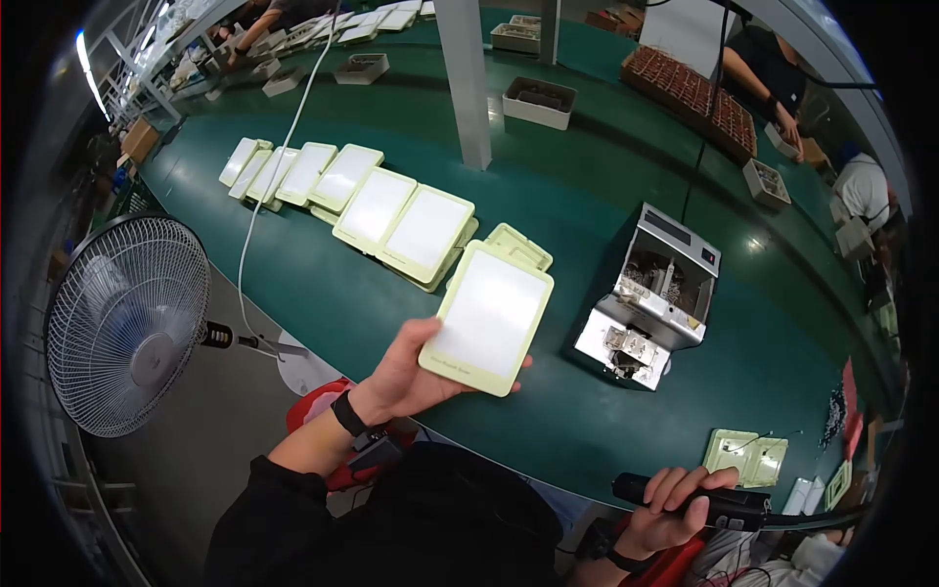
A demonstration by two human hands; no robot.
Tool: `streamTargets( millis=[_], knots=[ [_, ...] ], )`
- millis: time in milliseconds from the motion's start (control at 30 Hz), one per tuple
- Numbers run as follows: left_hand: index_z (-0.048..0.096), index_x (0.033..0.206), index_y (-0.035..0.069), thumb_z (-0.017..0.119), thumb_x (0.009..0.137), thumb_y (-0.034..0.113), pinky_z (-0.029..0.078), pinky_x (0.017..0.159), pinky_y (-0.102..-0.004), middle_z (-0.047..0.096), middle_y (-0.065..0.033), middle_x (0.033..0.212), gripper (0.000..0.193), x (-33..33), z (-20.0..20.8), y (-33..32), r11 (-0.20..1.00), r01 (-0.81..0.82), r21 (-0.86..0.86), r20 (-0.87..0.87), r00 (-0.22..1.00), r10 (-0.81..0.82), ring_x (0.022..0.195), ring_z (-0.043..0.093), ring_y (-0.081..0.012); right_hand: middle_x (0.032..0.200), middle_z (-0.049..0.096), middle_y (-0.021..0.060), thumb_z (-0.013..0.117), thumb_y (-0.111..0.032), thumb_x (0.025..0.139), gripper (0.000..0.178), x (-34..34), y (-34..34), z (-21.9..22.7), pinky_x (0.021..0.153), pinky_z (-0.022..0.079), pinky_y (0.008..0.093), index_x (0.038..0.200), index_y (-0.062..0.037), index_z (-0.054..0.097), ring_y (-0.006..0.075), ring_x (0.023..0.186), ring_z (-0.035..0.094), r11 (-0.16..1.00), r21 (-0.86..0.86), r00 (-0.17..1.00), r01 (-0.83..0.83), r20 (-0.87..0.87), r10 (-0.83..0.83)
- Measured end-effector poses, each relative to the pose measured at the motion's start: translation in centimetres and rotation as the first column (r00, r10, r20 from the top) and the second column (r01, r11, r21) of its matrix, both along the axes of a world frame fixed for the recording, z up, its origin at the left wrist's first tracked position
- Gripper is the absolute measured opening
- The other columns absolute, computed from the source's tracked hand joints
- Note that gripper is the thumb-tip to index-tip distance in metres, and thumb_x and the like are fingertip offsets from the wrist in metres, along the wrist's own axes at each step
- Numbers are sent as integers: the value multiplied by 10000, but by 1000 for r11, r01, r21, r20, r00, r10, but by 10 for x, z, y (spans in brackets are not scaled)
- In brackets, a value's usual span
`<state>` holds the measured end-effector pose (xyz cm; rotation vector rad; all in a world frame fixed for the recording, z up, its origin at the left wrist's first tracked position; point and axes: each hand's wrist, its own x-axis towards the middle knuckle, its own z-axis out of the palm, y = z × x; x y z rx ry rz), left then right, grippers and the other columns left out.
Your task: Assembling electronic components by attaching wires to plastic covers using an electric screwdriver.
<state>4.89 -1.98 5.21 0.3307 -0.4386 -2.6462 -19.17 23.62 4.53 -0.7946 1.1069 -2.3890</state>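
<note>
My left hand grips a pale green tablet-like device with a blank white front, tilted above the near part of the bench. Its thumb lies on the left edge and fingertips show past the lower right edge. At the lower right, my right hand is wrapped round a black electric screwdriver, held roughly level. Just beyond the held device lies an open pale green shell. Several similar devices lie in overlapping stacks to the far left. Near the screwdriver sits an open pale green casing.
A metal-topped screw feeder stands right of the middle on the green bench. A grey post rises beyond. A fan stands left, near a hanging white cable. Parts bins and co-workers' hands are farther off.
</note>
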Motion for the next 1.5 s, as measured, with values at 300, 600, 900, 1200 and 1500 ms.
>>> streamTargets(
  millis=[300,600,900,1200,1500],
  knots=[
    [266,1636,-34,631,1032,172,623,976,-425,559,-279,1479,735,-12,-19,-29,814,-66,-577,427,825,370,1198,709,-325,620,435,3,738,-273,972,358,7,-6,-4,426,384,272,1105,-112,447,108,436,373,999,49,999,-10,51,8],
    [488,1468,-82,592,1061,156,606,557,-330,704,-255,1218,482,-37,-2,-64,476,230,-849,509,601,617,679,744,-233,627,447,14,751,-257,958,374,6,-4,-8,433,402,292,1122,-105,451,125,432,396,997,65,998,-30,64,26],
    [590,1452,-16,727,959,290,584,870,-445,655,-244,1382,596,-46,3,-58,-382,677,-629,43,522,852,1069,712,-333,641,448,12,742,-264,967,371,4,-9,-8,437,399,295,1132,-102,452,123,437,398,996,65,997,-66,50,62],
    [633,1391,112,777,853,335,281,1207,-722,398,-197,1653,600,-82,-31,-44,-648,623,-438,49,736,675,1521,363,-485,663,502,37,776,-235,963,344,10,2,-1,466,424,307,1113,-88,502,142,480,451,999,11,995,-42,85,41],
    [642,1185,135,789,834,220,294,1239,-670,400,-167,1657,389,-49,-40,-65,-631,663,-403,0,690,724,1535,345,-477,671,556,67,811,-220,938,289,11,-6,12,497,424,314,1082,-103,590,175,517,469,997,39,992,-68,113,64]
  ],
)
